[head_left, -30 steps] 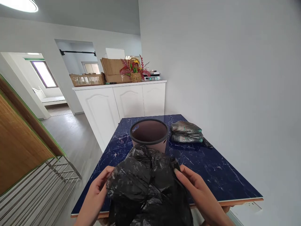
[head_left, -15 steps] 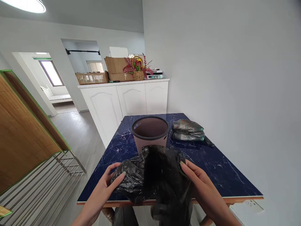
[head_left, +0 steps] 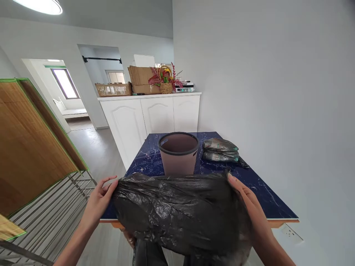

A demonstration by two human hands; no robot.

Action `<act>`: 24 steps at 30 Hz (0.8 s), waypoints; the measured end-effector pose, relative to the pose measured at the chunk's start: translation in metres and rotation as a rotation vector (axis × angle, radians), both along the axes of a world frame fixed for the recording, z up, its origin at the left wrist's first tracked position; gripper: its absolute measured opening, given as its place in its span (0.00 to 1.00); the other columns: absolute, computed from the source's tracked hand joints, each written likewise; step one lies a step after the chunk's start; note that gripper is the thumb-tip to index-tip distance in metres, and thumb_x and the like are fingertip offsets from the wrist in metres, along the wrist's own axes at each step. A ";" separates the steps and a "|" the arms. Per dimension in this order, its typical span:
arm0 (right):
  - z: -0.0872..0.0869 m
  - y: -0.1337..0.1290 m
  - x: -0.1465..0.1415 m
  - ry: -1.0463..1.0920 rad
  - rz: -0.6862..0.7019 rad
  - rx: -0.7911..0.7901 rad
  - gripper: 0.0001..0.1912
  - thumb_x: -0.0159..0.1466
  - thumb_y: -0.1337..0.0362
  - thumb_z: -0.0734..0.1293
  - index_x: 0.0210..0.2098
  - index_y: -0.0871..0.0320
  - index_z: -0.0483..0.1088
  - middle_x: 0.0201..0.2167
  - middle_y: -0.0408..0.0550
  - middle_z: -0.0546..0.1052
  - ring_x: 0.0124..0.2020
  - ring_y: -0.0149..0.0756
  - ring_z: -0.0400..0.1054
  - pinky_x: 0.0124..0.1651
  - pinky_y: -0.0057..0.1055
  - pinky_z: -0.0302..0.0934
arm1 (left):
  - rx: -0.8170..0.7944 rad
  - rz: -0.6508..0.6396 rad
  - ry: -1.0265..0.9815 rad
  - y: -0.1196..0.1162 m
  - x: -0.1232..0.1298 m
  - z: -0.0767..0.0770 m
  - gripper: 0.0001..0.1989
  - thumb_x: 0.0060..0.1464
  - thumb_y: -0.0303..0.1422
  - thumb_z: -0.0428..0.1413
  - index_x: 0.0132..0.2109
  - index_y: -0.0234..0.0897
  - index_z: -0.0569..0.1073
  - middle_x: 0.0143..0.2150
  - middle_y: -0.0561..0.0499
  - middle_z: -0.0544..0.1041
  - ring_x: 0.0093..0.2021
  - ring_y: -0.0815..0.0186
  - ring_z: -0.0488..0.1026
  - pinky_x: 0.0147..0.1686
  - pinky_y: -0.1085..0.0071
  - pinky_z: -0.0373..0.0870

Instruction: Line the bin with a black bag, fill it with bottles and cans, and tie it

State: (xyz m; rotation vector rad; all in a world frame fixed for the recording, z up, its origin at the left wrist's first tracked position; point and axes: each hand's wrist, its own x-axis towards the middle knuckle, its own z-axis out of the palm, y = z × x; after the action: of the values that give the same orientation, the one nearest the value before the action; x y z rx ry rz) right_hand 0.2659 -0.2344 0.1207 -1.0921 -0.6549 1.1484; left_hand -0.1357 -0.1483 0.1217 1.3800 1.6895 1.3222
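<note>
A black plastic trash bag (head_left: 177, 210) is stretched wide between my two hands, hanging over the table's near edge. My left hand (head_left: 102, 195) pinches its left top corner between thumb and fingers. At the other corner, my right hand (head_left: 245, 192) grips the rim of the bag. Just behind the bag stands a mauve trash can (head_left: 179, 160) with a dark rim, upright; its lower part is hidden by the bag. To the can's right lie packs of folded black bags (head_left: 221, 149).
The blue marbled table (head_left: 149, 151) stands against the right wall. Beyond it is a white cabinet (head_left: 158, 114) bearing cardboard boxes (head_left: 113, 89) and a flower basket (head_left: 166, 87). At left is a metal rack (head_left: 55, 207) with a bamboo mat (head_left: 30, 147). A socket (head_left: 290, 232) is at lower right.
My hands have moved apart, the left one leftward and the right one rightward. The bag, bunched and gaping before, is now pulled taut and flat between them.
</note>
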 end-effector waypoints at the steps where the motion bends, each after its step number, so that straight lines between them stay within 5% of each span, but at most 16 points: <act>1: 0.000 -0.002 0.000 0.004 0.000 0.005 0.31 0.58 0.38 0.78 0.52 0.52 0.83 0.46 0.47 0.86 0.53 0.53 0.78 0.53 0.38 0.75 | 0.014 0.005 0.017 -0.001 -0.003 0.002 0.43 0.44 0.65 0.65 0.57 0.39 0.75 0.32 0.49 0.84 0.38 0.53 0.82 0.34 0.68 0.77; 8: 0.005 -0.004 0.002 0.106 0.049 0.015 0.31 0.58 0.39 0.78 0.50 0.55 0.83 0.40 0.49 0.86 0.42 0.50 0.80 0.43 0.37 0.73 | 0.029 0.066 0.311 0.006 -0.028 0.003 0.35 0.54 0.62 0.57 0.55 0.38 0.73 0.34 0.47 0.84 0.38 0.51 0.82 0.36 0.64 0.75; 12: 0.016 0.000 -0.010 0.087 0.086 0.097 0.26 0.60 0.39 0.77 0.42 0.54 0.80 0.35 0.45 0.83 0.36 0.42 0.76 0.36 0.31 0.68 | 0.294 0.105 0.571 -0.007 0.006 0.022 0.28 0.58 0.55 0.56 0.53 0.36 0.73 0.52 0.37 0.81 0.50 0.46 0.79 0.41 0.61 0.74; 14: 0.022 0.004 -0.020 0.033 0.130 0.157 0.24 0.62 0.39 0.75 0.36 0.54 0.76 0.30 0.42 0.78 0.32 0.36 0.71 0.33 0.28 0.64 | 0.369 -0.048 0.558 -0.029 0.043 0.042 0.21 0.63 0.51 0.54 0.51 0.39 0.73 0.51 0.40 0.81 0.49 0.51 0.78 0.42 0.63 0.74; 18: 0.033 0.010 -0.041 -0.150 0.255 0.274 0.28 0.64 0.38 0.73 0.29 0.55 0.65 0.23 0.35 0.65 0.25 0.28 0.57 0.29 0.24 0.55 | 0.293 -0.692 0.538 -0.084 0.125 0.078 0.15 0.65 0.48 0.56 0.46 0.42 0.73 0.45 0.47 0.80 0.45 0.57 0.77 0.45 0.64 0.72; 20: 0.037 0.010 -0.047 -0.223 0.331 0.299 0.29 0.65 0.37 0.72 0.30 0.54 0.63 0.22 0.34 0.63 0.24 0.26 0.54 0.27 0.24 0.52 | 0.181 -0.780 0.522 -0.102 0.155 0.085 0.23 0.54 0.49 0.67 0.48 0.43 0.70 0.41 0.51 0.79 0.39 0.59 0.76 0.38 0.67 0.70; 24: 0.039 0.010 -0.040 -0.250 0.395 0.304 0.27 0.66 0.37 0.71 0.36 0.55 0.67 0.21 0.33 0.65 0.21 0.25 0.52 0.23 0.23 0.47 | 0.098 -0.778 0.389 -0.105 0.174 0.081 0.21 0.62 0.37 0.60 0.58 0.43 0.64 0.30 0.60 0.72 0.31 0.65 0.71 0.34 0.71 0.65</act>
State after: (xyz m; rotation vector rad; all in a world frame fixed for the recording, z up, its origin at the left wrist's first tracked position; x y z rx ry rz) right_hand 0.2256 -0.2241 0.1600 -0.8722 -1.2414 1.2026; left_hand 0.0382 -0.2535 0.2025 2.1559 1.0855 0.7195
